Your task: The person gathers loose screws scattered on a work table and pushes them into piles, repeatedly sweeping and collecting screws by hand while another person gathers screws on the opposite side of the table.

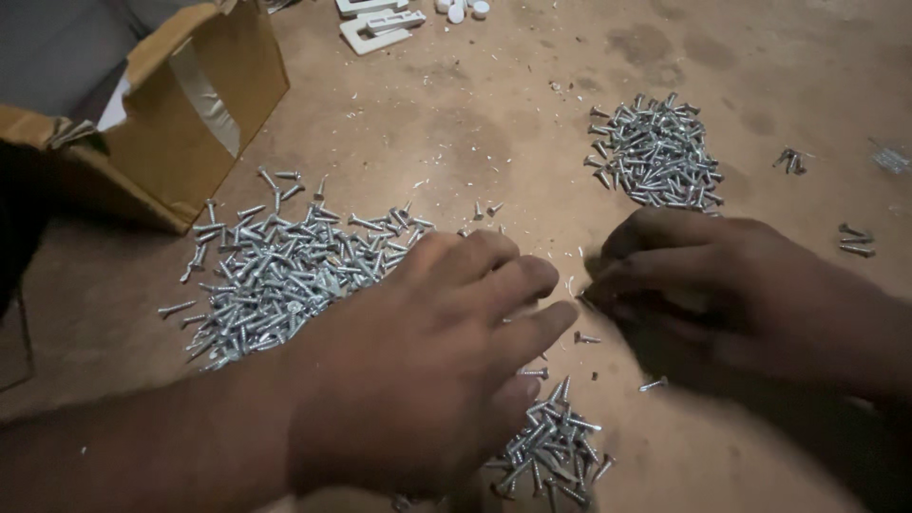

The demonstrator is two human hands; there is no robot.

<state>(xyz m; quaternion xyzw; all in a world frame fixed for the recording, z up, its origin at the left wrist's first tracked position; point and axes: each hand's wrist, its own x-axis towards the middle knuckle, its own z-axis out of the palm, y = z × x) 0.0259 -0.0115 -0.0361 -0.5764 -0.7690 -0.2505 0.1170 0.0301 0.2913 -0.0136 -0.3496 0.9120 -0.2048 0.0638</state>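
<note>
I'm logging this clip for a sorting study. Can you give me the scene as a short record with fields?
surface: brown floor, littered with white flecks
left hand: palm down, beside the large screw pile
right hand: fingers pinched together; any screw in them is hidden
other piles: far pile, near pile
also: open cardboard box, white plastic parts

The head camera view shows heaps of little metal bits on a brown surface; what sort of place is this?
Probably a workshop or small assembly spot. Piles of silver screws lie on a dusty brown work surface, beside a torn cardboard box and white plastic parts.
</note>
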